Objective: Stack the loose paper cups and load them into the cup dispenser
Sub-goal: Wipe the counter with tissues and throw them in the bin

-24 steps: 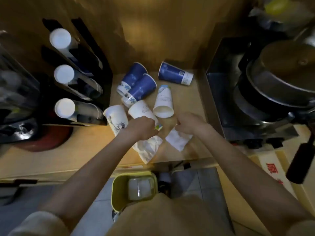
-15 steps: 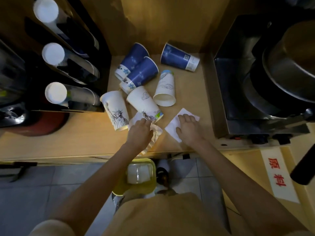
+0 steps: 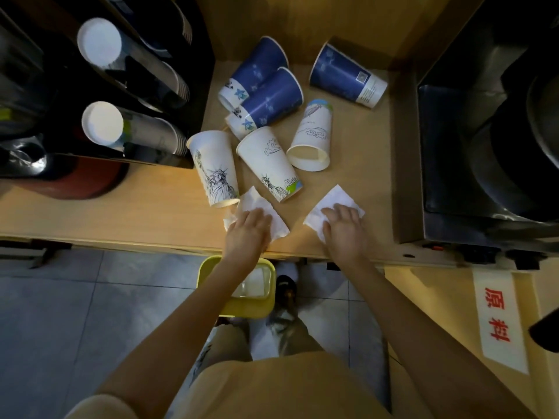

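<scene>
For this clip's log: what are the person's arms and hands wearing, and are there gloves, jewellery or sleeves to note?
Both arms are bare from wrist to upper arm. The left hand and right hand wear no gloves, and no rings, watch or bracelet are visible. Short, light tan sleeves show only at the bottom edge of the frame, matching the tan top. No markings can be seen on the arms.
</scene>
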A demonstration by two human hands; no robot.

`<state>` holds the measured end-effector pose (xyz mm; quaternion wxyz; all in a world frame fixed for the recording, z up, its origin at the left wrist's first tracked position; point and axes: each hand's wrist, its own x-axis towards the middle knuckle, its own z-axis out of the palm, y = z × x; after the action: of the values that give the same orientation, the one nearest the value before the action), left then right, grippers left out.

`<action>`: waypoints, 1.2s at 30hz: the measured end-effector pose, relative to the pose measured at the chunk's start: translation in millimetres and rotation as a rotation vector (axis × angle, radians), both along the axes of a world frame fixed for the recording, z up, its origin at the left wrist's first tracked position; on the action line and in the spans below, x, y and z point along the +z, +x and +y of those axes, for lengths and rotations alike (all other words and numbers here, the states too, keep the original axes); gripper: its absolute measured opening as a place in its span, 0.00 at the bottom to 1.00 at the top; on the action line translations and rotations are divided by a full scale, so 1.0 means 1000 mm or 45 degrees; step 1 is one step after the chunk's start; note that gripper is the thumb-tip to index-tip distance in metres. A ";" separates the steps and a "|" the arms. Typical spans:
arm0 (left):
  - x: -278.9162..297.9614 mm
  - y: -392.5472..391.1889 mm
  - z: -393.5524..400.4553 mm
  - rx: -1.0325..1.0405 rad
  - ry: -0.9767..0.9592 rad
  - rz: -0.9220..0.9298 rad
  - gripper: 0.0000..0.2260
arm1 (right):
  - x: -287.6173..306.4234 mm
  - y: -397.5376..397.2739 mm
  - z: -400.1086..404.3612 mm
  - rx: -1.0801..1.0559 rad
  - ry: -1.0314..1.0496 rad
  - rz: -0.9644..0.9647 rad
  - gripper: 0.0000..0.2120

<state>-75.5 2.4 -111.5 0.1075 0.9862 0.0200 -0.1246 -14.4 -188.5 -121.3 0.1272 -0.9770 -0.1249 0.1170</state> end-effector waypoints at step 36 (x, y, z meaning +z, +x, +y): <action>-0.229 -0.179 0.095 1.133 -0.651 0.343 0.22 | -0.243 -0.154 0.118 -0.280 0.514 0.792 0.09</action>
<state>-254.8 97.4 -340.8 0.3835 0.7999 0.4192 -0.1933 -168.6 -70.4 -363.9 0.3606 -0.8577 0.0045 0.3664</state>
